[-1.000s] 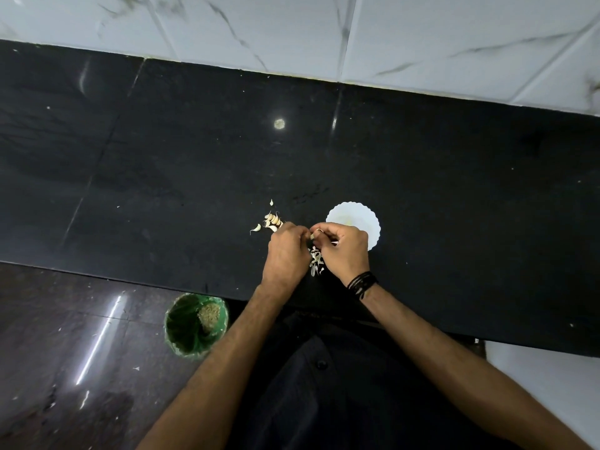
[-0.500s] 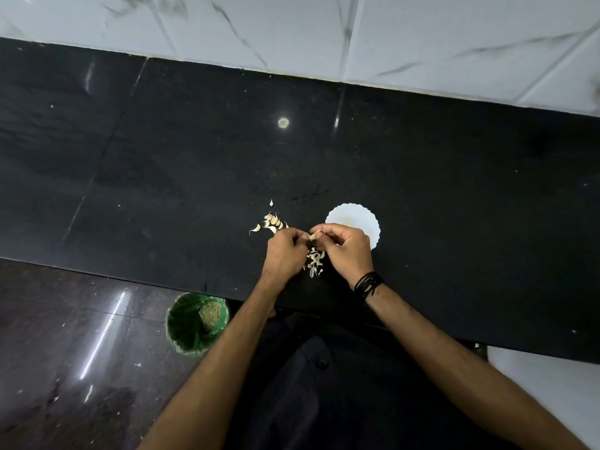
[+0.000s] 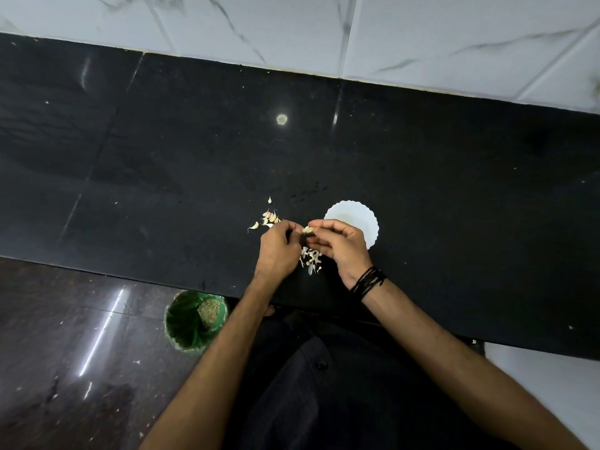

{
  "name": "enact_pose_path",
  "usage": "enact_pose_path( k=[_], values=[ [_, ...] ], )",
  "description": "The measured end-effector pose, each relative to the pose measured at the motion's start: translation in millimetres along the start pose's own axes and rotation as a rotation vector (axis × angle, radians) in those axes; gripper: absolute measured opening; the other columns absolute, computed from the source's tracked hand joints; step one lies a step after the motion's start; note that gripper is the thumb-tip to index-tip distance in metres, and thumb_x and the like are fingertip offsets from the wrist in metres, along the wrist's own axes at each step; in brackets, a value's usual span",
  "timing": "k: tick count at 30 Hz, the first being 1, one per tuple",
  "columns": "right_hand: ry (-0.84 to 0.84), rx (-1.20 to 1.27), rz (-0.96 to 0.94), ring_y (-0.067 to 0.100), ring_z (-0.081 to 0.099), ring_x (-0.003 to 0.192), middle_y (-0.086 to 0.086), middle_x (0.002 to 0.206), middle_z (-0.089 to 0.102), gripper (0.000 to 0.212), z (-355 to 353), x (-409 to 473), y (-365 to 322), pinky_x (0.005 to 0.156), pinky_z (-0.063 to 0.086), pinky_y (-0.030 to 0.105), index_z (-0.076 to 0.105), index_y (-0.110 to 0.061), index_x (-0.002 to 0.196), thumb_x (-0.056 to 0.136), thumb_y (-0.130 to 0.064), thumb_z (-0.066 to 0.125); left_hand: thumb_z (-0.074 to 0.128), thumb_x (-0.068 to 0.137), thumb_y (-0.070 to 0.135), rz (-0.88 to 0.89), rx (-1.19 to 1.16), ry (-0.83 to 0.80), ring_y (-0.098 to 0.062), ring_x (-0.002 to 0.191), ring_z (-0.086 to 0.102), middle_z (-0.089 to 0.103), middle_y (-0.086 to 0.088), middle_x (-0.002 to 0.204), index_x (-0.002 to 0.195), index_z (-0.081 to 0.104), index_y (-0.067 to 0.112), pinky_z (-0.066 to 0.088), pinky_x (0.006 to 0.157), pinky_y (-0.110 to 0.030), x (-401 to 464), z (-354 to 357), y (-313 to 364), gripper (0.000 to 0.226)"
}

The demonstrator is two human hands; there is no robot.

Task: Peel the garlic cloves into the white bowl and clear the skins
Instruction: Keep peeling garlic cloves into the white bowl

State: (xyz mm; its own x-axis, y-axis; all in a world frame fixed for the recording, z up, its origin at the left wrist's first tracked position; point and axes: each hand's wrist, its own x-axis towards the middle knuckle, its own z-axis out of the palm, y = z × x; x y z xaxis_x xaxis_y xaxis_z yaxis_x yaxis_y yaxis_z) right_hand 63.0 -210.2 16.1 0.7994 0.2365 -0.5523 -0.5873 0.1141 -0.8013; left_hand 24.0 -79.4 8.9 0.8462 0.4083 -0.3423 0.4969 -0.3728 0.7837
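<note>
My right hand (image 3: 341, 245) pinches a pale garlic clove (image 3: 307, 228) just above the black counter (image 3: 162, 157). My left hand (image 3: 279, 248) has its fingers curled close against the same clove from the left. A white scalloped bowl (image 3: 355, 216) sits right behind my right hand, partly hidden by it. Several unpeeled cloves (image 3: 269, 217) lie in a small pile left of the bowl, behind my left hand. Loose papery skins (image 3: 311, 259) are scattered on the counter between my wrists.
A green bin (image 3: 194, 319) with some waste in it stands on the dark floor below the counter's front edge, left of my left forearm. A white marble-tiled wall (image 3: 422, 34) runs along the back of the counter.
My hands have drawn slightly apart around the clove, which now shows more between the fingertips. Bowl, clove pile and skins have not moved.
</note>
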Motion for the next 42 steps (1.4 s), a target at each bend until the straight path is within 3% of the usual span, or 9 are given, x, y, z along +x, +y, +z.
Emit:
enact_pose_path(
  k=[4,8,15,21,25,29,36,39,42],
  values=[
    [-0.020,0.084,0.038,0.018,0.074,0.078,0.011,0.088,0.076,0.014,1.3,-1.6,-0.2,0.073,0.059,0.023,0.073,-0.001,0.100,0.090,0.006,0.066,0.056,0.100,0.012,-0.011,-0.048,-0.003,-0.005,0.073,0.059,0.066,0.007,0.087,0.096,0.068,0.015,0.044,0.063,-0.008,-0.7,-0.6,-0.2,0.014],
    [-0.034,0.152,0.088,0.019,0.074,0.080,0.012,0.088,0.076,0.020,0.6,-0.5,-0.3,0.076,0.060,0.024,0.072,-0.002,0.099,0.090,0.012,0.061,0.056,0.100,0.015,-0.072,-0.145,-0.035,-0.008,0.075,0.060,0.068,0.010,0.085,0.091,0.067,0.023,0.048,0.072,-0.021,-1.5,-1.2,-0.8,0.016],
    [-0.031,0.140,0.055,0.016,0.073,0.083,0.010,0.092,0.074,0.021,2.2,-1.3,2.5,0.075,0.059,0.023,0.069,0.001,0.107,0.088,0.009,0.067,0.057,0.099,0.010,-0.002,-0.087,-0.021,0.001,0.073,0.059,0.065,0.013,0.081,0.092,0.068,0.019,0.043,0.064,-0.004,-3.9,-2.9,-0.2,0.015],
    [-0.018,0.010,-0.009,0.015,0.072,0.083,0.009,0.092,0.072,0.031,1.8,-1.7,4.2,0.074,0.059,0.024,0.065,0.001,0.117,0.088,0.013,0.063,0.058,0.099,0.013,-0.009,-0.100,-0.020,-0.001,0.074,0.060,0.065,0.013,0.082,0.090,0.067,0.021,0.043,0.064,-0.005,-4.0,-3.9,-1.2,0.015],
    [0.032,-0.170,-0.059,0.014,0.069,0.079,0.006,0.094,0.068,0.043,1.4,-1.6,7.5,0.082,0.060,0.031,0.066,-0.010,0.119,0.082,0.012,0.068,0.059,0.099,0.013,-0.019,-0.118,-0.021,-0.002,0.074,0.060,0.066,0.013,0.083,0.092,0.067,0.019,0.043,0.063,-0.005,-5.3,-4.3,-2.0,0.013],
    [0.091,-0.235,-0.103,0.006,0.063,0.073,0.002,0.091,0.069,0.056,-0.4,-1.4,9.2,0.075,0.054,0.020,0.056,-0.023,0.121,0.078,0.009,0.071,0.058,0.100,0.014,-0.020,-0.090,-0.002,-0.002,0.069,0.057,0.065,0.011,0.082,0.092,0.068,0.018,0.042,0.060,-0.005,-5.7,-4.7,-2.0,0.013],
    [0.075,-0.238,-0.150,0.006,0.065,0.082,0.001,0.097,0.077,0.063,-6.2,-1.7,11.3,0.081,0.052,0.018,0.046,-0.019,0.136,0.084,0.008,0.070,0.066,0.094,0.016,-0.037,-0.052,0.036,-0.002,0.072,0.063,0.068,0.012,0.078,0.083,0.069,0.023,0.047,0.067,-0.008,-8.2,-5.7,-4.2,0.014],
    [0.065,-0.320,-0.175,0.008,0.066,0.083,-0.003,0.103,0.077,0.068,-8.1,-1.2,11.7,0.087,0.053,0.021,0.043,-0.021,0.141,0.085,0.004,0.071,0.068,0.090,0.005,-0.052,-0.084,0.054,-0.011,0.076,0.072,0.072,0.004,0.079,0.078,0.067,0.027,0.058,0.074,-0.020,-8.4,-4.1,-7.7,0.025],
    [0.107,-0.401,-0.203,0.001,0.067,0.078,-0.007,0.107,0.069,0.073,-8.3,-2.5,10.7,0.083,0.054,0.019,0.041,-0.027,0.142,0.082,-0.001,0.075,0.058,0.087,-0.010,0.010,-0.061,0.034,-0.008,0.081,0.071,0.073,0.007,0.084,0.083,0.069,0.026,0.057,0.076,-0.016,-7.4,-1.3,-10.4,0.038]
  ],
)
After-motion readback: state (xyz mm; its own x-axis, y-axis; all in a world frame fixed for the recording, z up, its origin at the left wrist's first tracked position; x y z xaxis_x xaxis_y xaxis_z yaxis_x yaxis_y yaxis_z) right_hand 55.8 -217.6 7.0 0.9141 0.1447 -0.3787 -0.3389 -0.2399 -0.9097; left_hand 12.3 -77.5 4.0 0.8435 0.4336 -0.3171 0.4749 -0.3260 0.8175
